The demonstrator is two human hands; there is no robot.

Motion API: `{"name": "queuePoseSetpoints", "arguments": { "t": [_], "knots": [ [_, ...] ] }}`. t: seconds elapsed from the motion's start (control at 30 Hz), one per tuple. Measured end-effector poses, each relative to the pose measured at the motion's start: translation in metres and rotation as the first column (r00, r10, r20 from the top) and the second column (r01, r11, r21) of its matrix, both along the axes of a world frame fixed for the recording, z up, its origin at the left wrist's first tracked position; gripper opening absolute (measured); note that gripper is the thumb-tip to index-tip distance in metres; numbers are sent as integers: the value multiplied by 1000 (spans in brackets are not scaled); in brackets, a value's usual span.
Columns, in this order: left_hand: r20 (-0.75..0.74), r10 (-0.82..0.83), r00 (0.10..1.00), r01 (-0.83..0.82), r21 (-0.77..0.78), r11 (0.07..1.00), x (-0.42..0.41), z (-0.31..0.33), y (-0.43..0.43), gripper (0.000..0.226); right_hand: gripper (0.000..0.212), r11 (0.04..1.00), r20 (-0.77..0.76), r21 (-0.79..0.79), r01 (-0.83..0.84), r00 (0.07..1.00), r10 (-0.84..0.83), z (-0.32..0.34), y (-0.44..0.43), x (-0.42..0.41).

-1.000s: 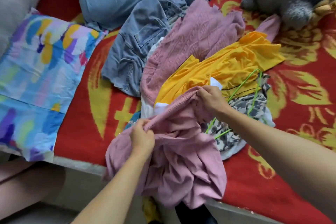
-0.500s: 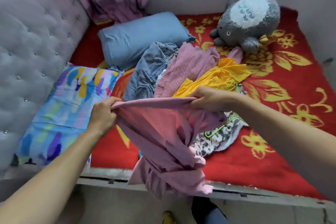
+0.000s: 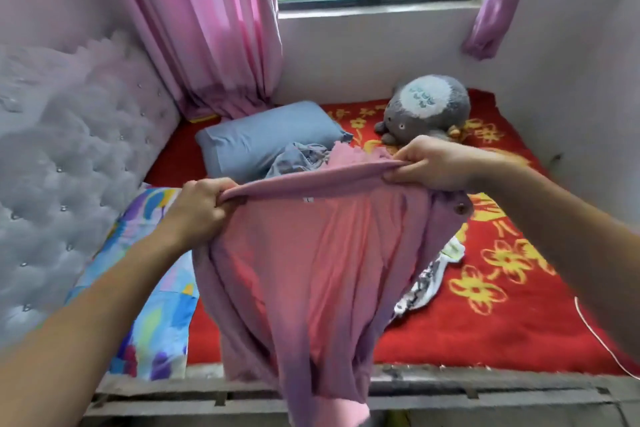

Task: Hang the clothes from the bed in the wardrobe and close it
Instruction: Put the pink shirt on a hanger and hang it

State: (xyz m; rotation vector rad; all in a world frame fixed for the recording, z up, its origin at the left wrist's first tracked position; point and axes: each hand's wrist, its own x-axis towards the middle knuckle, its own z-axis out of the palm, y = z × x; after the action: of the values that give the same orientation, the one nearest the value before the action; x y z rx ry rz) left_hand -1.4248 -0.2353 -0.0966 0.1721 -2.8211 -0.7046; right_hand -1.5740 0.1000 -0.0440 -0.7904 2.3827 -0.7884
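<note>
Fingers of left hand [image 3: 199, 206] and right hand [image 3: 431, 163] pinch pink garment [image 3: 311, 270] top edge, spread above bed [image 3: 485, 329]. Step: first garment lifted; next needs hanger, none visible.

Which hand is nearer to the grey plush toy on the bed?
Right. The right hand holds the pink garment just in front of the plush toy; the left hand holds it farther away, by the colourful pillow.
</note>
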Motion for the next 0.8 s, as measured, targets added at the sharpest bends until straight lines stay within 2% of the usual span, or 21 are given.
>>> {"name": "queuePoseSetpoints", "arguments": {
  "t": [0.07, 0.17, 0.23, 0.33, 0.4, 0.43, 0.5, 0.63, 0.7, 0.8],
  "knots": [
    [130, 67, 989, -32, -254, 967, -11, -32, 6, 27, 31, 973, -266, 215, 89, 964, -29, -48, -3, -13],
    [251, 166, 953, -39, -444, 895, -26, -77, 24, 22, 13, 927, -416, 327, 183, 909, -33, -112, -2, -19],
    [203, 179, 963, -64, -471, 880, -37, -98, 25, 19, 15, 900, -497, 351, 260, 866, -56, -139, 1, -22],
    [119, 167, 979, -77, -543, 836, -59, -129, 15, 15, 9, 892, -700, 337, 300, 713, 25, -169, 6, -36],
    [66, 177, 982, -107, -580, 808, -77, -147, 11, 14, 6, 894, -761, 317, 316, 647, 42, -194, 11, -53],
    [65, 186, 980, -115, -575, 810, -86, -156, 11, 17, 7, 895, -756, 305, 326, 654, 19, -207, 14, -62],
    [91, 189, 978, -111, -542, 833, -105, -176, 15, 23, 6, 894, -670, 290, 342, 739, -65, -232, 14, -79],
    [316, 207, 926, -68, -399, 915, -150, -218, 36, 19, 13, 878, -431, 347, 329, 888, -162, -302, 9, -115],
    [390, 268, 881, -139, -328, 934, -179, -244, 43, 16, 16, 873, -322, 358, 332, 921, -218, -336, 4, -135],
    [385, 408, 828, -345, -224, 912, -229, -276, 49, 15, 17, 869, -215, 329, 370, 925, -313, -376, -8, -174]
  ]
}}
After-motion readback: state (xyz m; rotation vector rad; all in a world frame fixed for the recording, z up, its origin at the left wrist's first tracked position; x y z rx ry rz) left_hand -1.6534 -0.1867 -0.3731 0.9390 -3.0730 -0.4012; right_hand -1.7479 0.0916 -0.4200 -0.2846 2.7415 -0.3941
